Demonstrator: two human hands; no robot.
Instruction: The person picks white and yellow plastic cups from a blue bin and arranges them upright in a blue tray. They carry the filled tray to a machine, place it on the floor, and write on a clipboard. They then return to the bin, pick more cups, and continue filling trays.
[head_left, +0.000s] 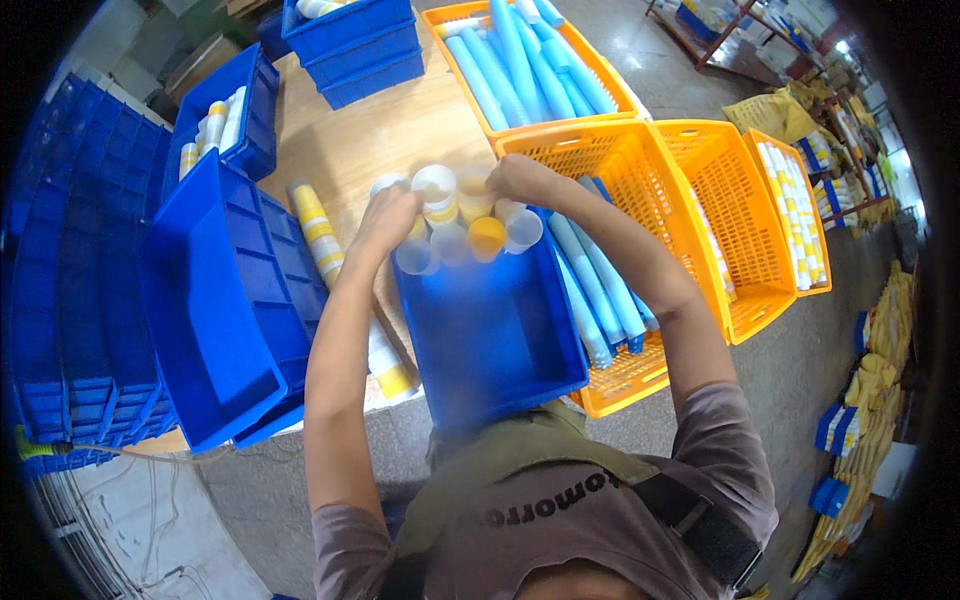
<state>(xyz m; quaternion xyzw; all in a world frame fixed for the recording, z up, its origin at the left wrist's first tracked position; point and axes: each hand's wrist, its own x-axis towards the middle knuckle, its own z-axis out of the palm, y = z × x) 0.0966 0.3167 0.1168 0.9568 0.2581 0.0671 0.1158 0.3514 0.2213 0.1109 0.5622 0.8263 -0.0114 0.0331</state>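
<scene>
A cluster of white and yellow cup stacks (444, 196) stands at the far end of a blue plastic bin (487, 330), their round ends facing up and towards me. My left hand (391, 214) grips the left side of the cluster, fingers curled at a white rim. On the opposite side, my right hand (517, 180) has its fingers bent against the stacks. Motion blur and the hands themselves hide the exact finger contact. One yellow cup end (487, 235) shows among pale translucent ones. The near part of the bin shows its bare blue floor.
A long yellow-and-white cup stack (319, 232) lies on the wooden table (337, 135) beside my left forearm. Blue bins (217, 300) crowd the left. Orange crates (600, 142) line the right, some holding light-blue stacks (517, 67). A cable (150, 454) hangs at lower left.
</scene>
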